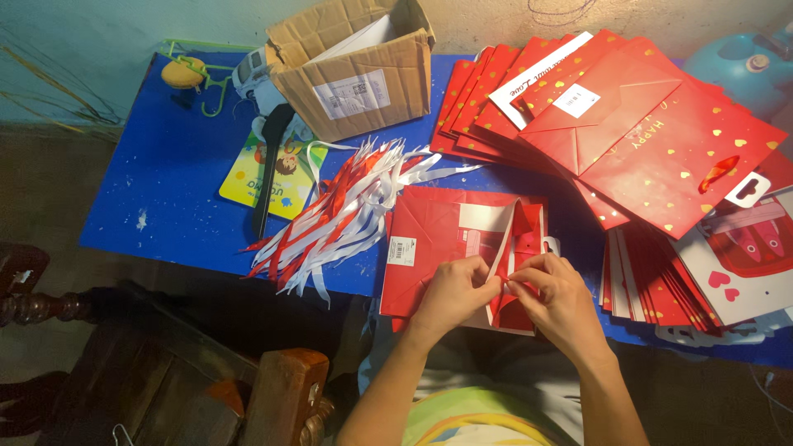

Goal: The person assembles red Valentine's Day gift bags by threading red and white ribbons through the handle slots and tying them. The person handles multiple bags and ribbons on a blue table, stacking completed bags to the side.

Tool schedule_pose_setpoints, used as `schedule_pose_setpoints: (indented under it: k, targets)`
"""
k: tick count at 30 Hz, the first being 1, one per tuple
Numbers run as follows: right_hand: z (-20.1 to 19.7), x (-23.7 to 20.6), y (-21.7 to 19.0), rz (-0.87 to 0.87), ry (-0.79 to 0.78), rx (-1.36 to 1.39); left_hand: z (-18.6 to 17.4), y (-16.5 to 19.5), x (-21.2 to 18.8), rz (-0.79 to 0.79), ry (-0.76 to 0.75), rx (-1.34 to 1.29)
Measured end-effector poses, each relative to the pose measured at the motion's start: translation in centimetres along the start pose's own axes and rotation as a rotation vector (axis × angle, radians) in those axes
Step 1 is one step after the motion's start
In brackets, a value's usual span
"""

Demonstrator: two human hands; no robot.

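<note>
While both hands meet over the near edge of the blue table (165,165), the left hand (453,291) and the right hand (555,296) each pinch the same ribbon (505,244), fingers closed tight around it. This white-and-red strip runs up and away from the fingertips, its long axis nearly straight ahead, leaning slightly right. It lies on a flat red paper bag (429,239) directly beneath and just beyond the hands, about equally near both. A loose pile of ribbons (339,215) sits ahead to the left, a cardboard box (355,70) farther beyond, and a stack of red bags (628,124) ahead to the right. Exactly where the ribbon enters the bag is hidden by the fingers, and the bag's near edge is covered by the wrists.
</note>
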State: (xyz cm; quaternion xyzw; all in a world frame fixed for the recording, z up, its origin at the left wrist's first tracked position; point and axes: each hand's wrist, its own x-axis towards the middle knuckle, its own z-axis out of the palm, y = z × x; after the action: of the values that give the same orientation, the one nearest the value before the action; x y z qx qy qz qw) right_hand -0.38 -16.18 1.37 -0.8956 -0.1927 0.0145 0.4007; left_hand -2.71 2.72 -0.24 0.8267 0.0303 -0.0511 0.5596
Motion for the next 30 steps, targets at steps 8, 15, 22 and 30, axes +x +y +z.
schedule_pose_setpoints:
  k: [8,15,22,30]
  targets:
    - [-0.6,0.1,0.0,0.025,-0.09,0.04,-0.2,0.7,-0.3,0.0,-0.02,-0.005]
    - [-0.3,0.0,0.4,-0.003,-0.069,0.008,0.2,1.2,-0.6,0.045,-0.001,0.02]
    - [-0.2,-0.1,0.8,0.067,-0.089,0.079,-0.1,1.1,-0.9,0.017,-0.051,-0.056]
    - [0.4,-0.2,2.6,0.083,-0.058,0.17,-0.4,0.0,-0.7,0.029,-0.228,-0.471]
